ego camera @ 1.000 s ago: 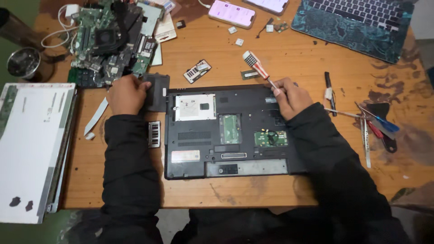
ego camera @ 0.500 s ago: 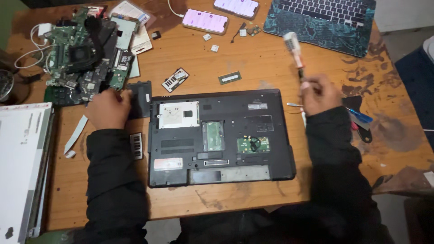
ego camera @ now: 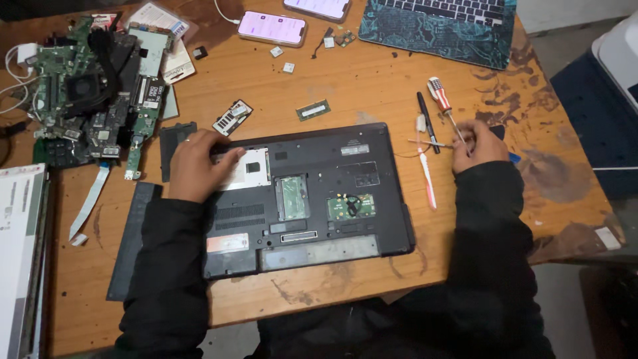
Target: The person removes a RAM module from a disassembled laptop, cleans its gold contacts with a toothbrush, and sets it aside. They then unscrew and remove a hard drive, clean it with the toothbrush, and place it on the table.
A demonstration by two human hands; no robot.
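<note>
An opened black laptop base (ego camera: 372,219) lies bottom-up on the wooden table (ego camera: 372,80), its hard drive, memory bay and small green card exposed. My left hand (ego camera: 198,165) rests flat on its upper left corner, fingertips on the silver hard drive (ego camera: 251,174). My right hand (ego camera: 480,145) is just right of the laptop among loose tools. Its fingers pinch the metal shaft of a red-and-white-handled screwdriver (ego camera: 438,94), whose handle points away from me and lies low over the table. Thin tweezers (ego camera: 425,142) lie just left of that hand.
A black pen (ego camera: 426,118) and a white-and-red stick tool (ego camera: 426,174) lie by the laptop. Stripped green circuit boards (ego camera: 86,93) pile at the far left above a screen panel (ego camera: 20,266). A memory stick (ego camera: 312,110), phone (ego camera: 272,26), patterned laptop (ego camera: 438,26) and black cover (ego camera: 174,143) lie behind.
My right hand carried the screwdriver from above the laptop to the table on its right and lowered it. My left hand moved from the black cover onto the hard drive.
</note>
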